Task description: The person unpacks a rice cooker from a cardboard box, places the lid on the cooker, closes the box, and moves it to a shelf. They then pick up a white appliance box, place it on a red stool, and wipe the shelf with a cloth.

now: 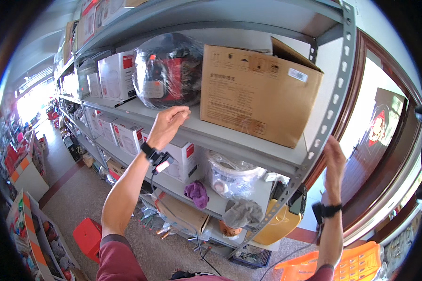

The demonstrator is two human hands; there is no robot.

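Note:
My left hand (169, 125) is raised in front of the middle shelf's edge, its fingers bent towards the thumb, with nothing seen in it. Behind it, an appliance wrapped in clear plastic (168, 70) stands on the shelf. To its right sits a large cardboard box (256, 95) with a top flap up and printing on its side. My right hand (334, 165) is beside the perforated metal shelf post (332, 105), partly behind it; whether it touches the post cannot be told. A purple cloth (197, 194) and a grey cloth (243, 212) hang at the lower shelf's edge.
White boxes (126, 135) and a plastic-wrapped tub (232, 177) fill the lower shelf. An orange plastic basket (358, 261) stands at the lower right, a red stool (87, 239) at the lower left. A brown door frame (348, 116) is right of the post. A cable hangs from my left wrist.

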